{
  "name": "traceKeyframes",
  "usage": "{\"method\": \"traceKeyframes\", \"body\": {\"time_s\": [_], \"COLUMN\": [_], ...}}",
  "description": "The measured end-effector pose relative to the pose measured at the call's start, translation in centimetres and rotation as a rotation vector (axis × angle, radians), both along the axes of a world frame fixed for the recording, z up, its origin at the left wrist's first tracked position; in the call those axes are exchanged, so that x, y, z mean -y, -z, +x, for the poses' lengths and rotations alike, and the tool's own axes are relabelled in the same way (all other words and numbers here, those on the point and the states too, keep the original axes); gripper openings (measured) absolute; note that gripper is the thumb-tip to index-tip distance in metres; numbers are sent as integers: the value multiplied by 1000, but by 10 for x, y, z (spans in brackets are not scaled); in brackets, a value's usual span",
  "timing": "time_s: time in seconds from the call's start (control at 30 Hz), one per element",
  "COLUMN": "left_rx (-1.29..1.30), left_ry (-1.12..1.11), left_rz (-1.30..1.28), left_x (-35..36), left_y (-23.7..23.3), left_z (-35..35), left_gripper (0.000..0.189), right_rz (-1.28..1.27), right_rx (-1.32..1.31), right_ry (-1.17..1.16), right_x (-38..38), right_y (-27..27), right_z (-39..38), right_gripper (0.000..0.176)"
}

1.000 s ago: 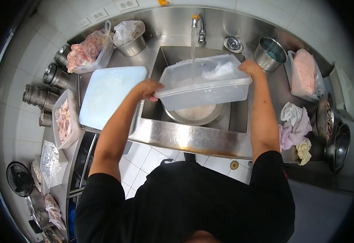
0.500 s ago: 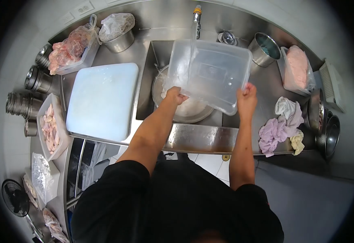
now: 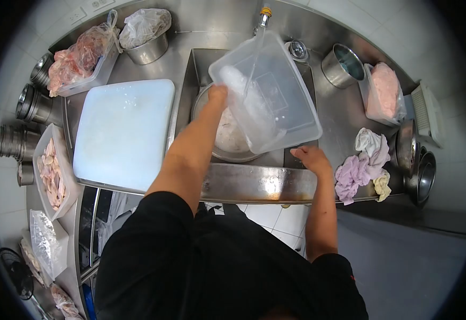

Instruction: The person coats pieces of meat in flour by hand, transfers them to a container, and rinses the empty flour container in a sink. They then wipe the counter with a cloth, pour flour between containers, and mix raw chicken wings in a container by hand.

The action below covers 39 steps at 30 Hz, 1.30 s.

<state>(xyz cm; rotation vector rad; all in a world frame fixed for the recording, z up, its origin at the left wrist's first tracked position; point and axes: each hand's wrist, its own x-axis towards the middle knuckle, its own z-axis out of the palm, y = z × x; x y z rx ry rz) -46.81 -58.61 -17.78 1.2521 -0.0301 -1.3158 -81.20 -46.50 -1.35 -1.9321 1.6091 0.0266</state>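
Note:
My left hand point(image 3: 218, 95) grips the left edge of a clear plastic container point(image 3: 294, 101), which is held tilted and turned over the sink point(image 3: 190, 80). Water runs from the faucet point(image 3: 265, 17) into the container, and whitish water or foam streaks its left side. Just below the container's lower right corner, my right hand point(image 3: 312, 159) appears apart from it, fingers loosely extended and holding nothing. Under the container, a round metal bowl point(image 3: 234, 157) with cloudy liquid sits in the sink, partly hidden.
A pale blue cutting board point(image 3: 123, 133) lies left of the sink. Beyond it stand tubs of raw meat point(image 3: 86, 58) and chicken pieces point(image 3: 56, 173). To the right are a metal pot point(image 3: 342, 66), a tub with pink meat point(image 3: 385, 90), crumpled cloths point(image 3: 358, 173) and stacked pans point(image 3: 425, 176).
The container has turned and tilted, its top edge rising toward the faucet. My left hand has moved up along its edge. My right hand has let go and dropped lower. The view has shifted slightly.

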Motion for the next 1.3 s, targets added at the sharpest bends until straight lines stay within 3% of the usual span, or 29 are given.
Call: {"method": "traceKeyframes", "body": {"time_s": [0.07, 0.17, 0.27, 0.37, 0.47, 0.57, 0.67, 0.87, 0.97, 1.07, 1.13, 1.23, 1.3], "left_rx": [250, 824, 1092, 1134, 1339, 1132, 1324, 1384, 1240, 566, 471, 439, 386], "left_ry": [46, 186, 323, 478, 546, 407, 528, 486, 271, 361, 724, 778, 724], "left_rz": [-59, -45, 12, -139, -271, -289, -174, -72, -37, 147, 225, 329, 263], "left_x": [18, 52, 46, 40, 35, 30, 19, -10, -31, -49, -69, -90, -97], "left_y": [-29, -39, -78, -96, -113, -113, -106, -11, -3, 0, -4, 1, 15], "left_z": [3, 4, -20, -32, -45, -54, -49, -20, -33, -42, -43, -48, -43], "left_gripper": [32, 31, 33, 38, 40, 43, 42, 41, 41, 43, 43, 39, 36], "right_rz": [-136, -598, -1061, -1127, -501, -602, -688, -757, -737, -770, -758, -735, -692], "right_rx": [-91, -77, -244, -445, -434, -284, -196, -100, -50, 17, 71, 124, 154], "right_ry": [-54, -86, -174, -257, -213, -203, -138, 38, 89, 147, 207, 291, 341], "right_x": [13, 41, 96, 127, 126, 126, 116, 90, 93, 94, 96, 88, 80], "right_y": [-27, -81, -99, -95, -100, -95, -99, -130, -119, -99, -86, -78, -71], "right_z": [6, 32, 51, 68, 87, 81, 70, 40, 27, 16, 12, 16, 13], "right_gripper": [41, 50, 59, 59, 52, 45, 40, 41, 43, 46, 47, 48, 49]}}
